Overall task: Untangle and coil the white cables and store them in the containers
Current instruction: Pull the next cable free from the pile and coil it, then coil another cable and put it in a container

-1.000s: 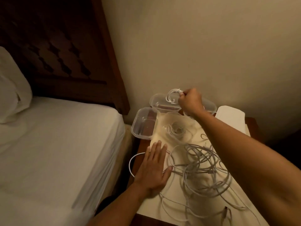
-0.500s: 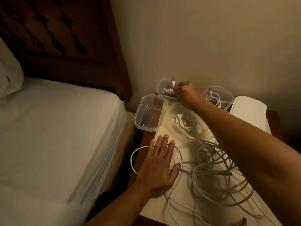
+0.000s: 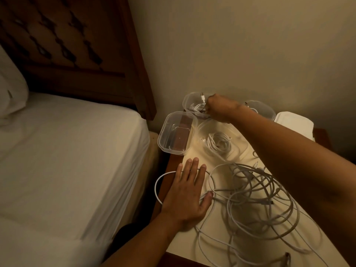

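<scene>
White cables [image 3: 256, 193], thin smooth cords, mostly lie tangled across the cream bedside table top [image 3: 183, 239] toward its near edge. L hand [image 3: 186, 195] stays flat, fingers straight, pinning one loop at left edge. R hand [image 3: 221, 107], curled round small white cable coil [image 3: 196, 108], has lowered it into clear round-cornered plastic tub [image 3: 187, 101] at far edge: one more nearly stored.

Both forearms bare down to left hand [image 3: 186, 195] and right hand [image 3: 220, 108]

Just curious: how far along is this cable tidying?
Done: a coiled white cable sits in the middle clear plastic tub. In hand: the right hand holds another coil in the rear clear tub. Left: the white cable tangle beside the left hand, and the empty clear tub.
</scene>
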Demonstrator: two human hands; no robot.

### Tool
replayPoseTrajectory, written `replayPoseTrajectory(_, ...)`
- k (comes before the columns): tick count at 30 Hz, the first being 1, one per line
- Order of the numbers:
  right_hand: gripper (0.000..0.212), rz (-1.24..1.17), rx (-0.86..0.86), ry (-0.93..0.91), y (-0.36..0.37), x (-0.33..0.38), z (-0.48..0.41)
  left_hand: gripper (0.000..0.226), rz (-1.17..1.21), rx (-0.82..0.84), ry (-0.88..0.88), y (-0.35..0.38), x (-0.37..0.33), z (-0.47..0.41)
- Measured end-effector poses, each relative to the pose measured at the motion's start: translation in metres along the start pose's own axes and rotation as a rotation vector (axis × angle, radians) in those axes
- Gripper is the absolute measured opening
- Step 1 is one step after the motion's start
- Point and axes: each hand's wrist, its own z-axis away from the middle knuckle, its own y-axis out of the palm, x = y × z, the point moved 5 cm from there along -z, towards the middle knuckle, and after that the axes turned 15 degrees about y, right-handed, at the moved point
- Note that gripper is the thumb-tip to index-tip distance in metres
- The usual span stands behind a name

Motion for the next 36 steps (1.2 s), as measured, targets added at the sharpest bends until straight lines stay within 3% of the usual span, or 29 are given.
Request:
replayPoseTrajectory(4, 0.011, -0.151, -0.052, 0.099, 0.004, -0.008, -0.006, 0.076, -0.001, 0.003, -0.003, 0.000, 0.000, 0.000)
replayPoseTrajectory(7, 0.028, -0.230, -0.047, 0.162, 0.004, -0.014, -0.010, 0.076, -0.003, 0.002, -0.004, -0.001, -0.001, 0.000)
replayPoseTrajectory(9, 0.026, -0.275, -0.046, 0.192, 0.004, -0.016, -0.012, 0.075, -0.002, 0.000, -0.003, -0.001, -0.001, 0.000)
replayPoseTrajectory(11, 0.007, -0.293, -0.042, 0.180, 0.005, -0.015, -0.013, 0.075, -0.009, 0.003, -0.002, 0.000, -0.001, 0.000)
replayPoseTrajectory(28, 0.029, -0.390, -0.054, 0.198, 0.005, -0.021, -0.010, 0.075, -0.017, -0.008, 0.000, 0.001, 0.002, 0.001)
replayPoseTrajectory(33, 0.016, -0.490, -0.234, 0.230, -0.024, -0.024, 0.048, 0.076, -0.018, -0.005, 0.006, 0.004, 0.003, 0.000)
replayPoseTrajectory(36, 0.016, -0.458, -0.182, 0.274, -0.021, -0.033, 0.117, 0.077, -0.014, 0.003, 0.002, 0.002, 0.003, -0.001)
